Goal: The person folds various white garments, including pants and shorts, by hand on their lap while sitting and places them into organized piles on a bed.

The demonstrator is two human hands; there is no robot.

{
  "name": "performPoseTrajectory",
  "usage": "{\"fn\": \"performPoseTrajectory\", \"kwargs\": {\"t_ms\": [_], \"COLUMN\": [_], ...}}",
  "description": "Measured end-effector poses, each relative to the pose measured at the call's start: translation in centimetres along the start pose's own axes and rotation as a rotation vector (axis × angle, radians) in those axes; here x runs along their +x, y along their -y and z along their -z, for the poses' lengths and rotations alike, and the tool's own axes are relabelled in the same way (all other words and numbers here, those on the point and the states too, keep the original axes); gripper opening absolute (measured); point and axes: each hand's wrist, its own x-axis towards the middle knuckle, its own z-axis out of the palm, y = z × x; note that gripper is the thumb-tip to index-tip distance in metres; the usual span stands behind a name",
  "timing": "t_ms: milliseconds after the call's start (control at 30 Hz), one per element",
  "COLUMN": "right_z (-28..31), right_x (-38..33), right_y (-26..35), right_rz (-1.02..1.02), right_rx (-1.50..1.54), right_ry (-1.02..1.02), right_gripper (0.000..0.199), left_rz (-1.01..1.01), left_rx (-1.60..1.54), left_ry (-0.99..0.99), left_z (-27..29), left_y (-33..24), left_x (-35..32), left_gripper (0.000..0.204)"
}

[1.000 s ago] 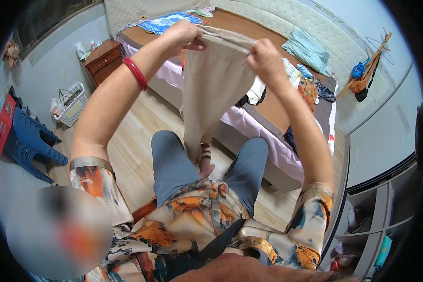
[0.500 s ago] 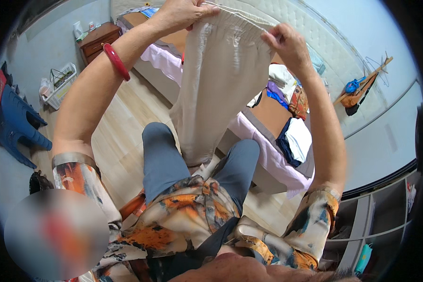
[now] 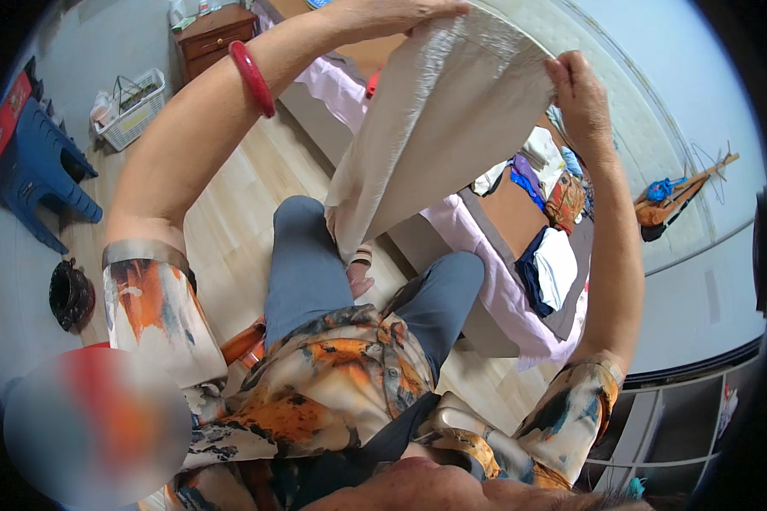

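A pair of cream trousers [image 3: 452, 128] with a gathered waistband hangs stretched between my two hands, out in front of me and over the edge of the bed. My left hand [image 3: 413, 12], partly cut off by the upper edge of the view, is closed on one end of the waistband. The other end is pinched in my right hand [image 3: 583, 98], its fingers pressed together. The legs of the trousers slant down to the left and narrow to a point above my knees. A red bangle [image 3: 252, 80] circles my left forearm.
Ahead stands a bed [image 3: 486, 213] with folded white and dark clothes [image 3: 550, 269] and a heap of coloured garments [image 3: 547, 175]. On the left are a blue stool [image 3: 47, 170], a white basket [image 3: 133, 111] and a wooden nightstand [image 3: 216, 38]. Grey shelves [image 3: 669, 430] stand at lower right.
Both hands have shifted right with the trousers, and the right hand sits lower. The cloth has swung into a slant, its lower end lifting, and my foot now shows beneath. The view has shifted too.
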Motion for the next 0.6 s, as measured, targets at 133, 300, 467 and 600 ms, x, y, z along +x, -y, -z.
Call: {"fn": "performPoseTrajectory", "kwargs": {"t_ms": [133, 300, 467, 600], "right_z": [1.5, 2.9, 4.4, 5.6], "right_x": [2.0, 4.7, 6.5, 7.2], "right_y": [0.0, 0.1, 0.2, -0.5], "right_rz": [0.165, 0.221, 0.253, 0.253], "right_rx": [-0.089, -0.199, -0.191, -0.269], "right_ry": [-0.059, -0.019, 0.028, 0.043], "right_gripper": [0.023, 0.025, 0.023, 0.024], "left_rz": [-0.024, 0.195, 0.714, 0.801], "left_rx": [-0.329, -0.471, -0.397, -0.536], "left_ry": [-0.092, -0.299, -0.095, 0.061], "left_z": [-1.0, -5.8, -14.4, -19.9], "left_y": [0.5, 6.9, 14.3, 15.3], "left_x": [-2.2, -11.8, -24.9, -28.4], "left_gripper": [0.025, 0.023, 0.028, 0.038]}}
